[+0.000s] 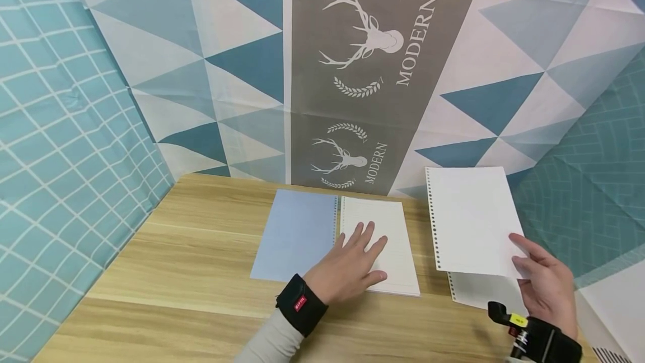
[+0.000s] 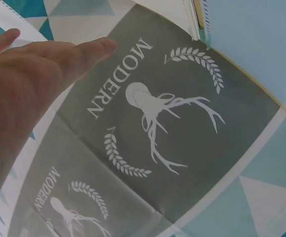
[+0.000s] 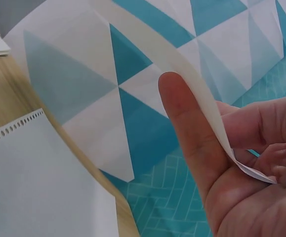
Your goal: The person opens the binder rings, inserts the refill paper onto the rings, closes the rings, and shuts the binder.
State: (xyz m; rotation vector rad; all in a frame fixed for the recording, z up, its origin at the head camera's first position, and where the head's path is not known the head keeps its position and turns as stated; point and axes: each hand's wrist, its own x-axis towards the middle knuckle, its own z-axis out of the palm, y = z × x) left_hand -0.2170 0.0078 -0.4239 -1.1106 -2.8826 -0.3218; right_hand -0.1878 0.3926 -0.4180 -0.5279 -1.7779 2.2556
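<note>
My left hand (image 1: 347, 268) lies with spread fingers over a stack of lined loose-leaf pages (image 1: 398, 240). Left of that stack is a light blue cover sheet (image 1: 294, 234) with punched holes along its inner edge. On the right, my right hand (image 1: 546, 279) pinches a white loose-leaf sheet (image 1: 468, 217) by its right edge, held up above the table. In the right wrist view the held sheet (image 3: 207, 98) shows edge-on and bent between thumb and fingers. Partly hidden beneath it, another punched sheet (image 1: 473, 287) lies on the table; its holes show in the right wrist view.
The wooden table (image 1: 176, 268) ends at a patterned cloth backdrop (image 1: 242, 71) behind the pages. A teal tiled cloth (image 1: 60, 99) borders the left side. A white object with slots (image 1: 612, 324) stands at the lower right corner.
</note>
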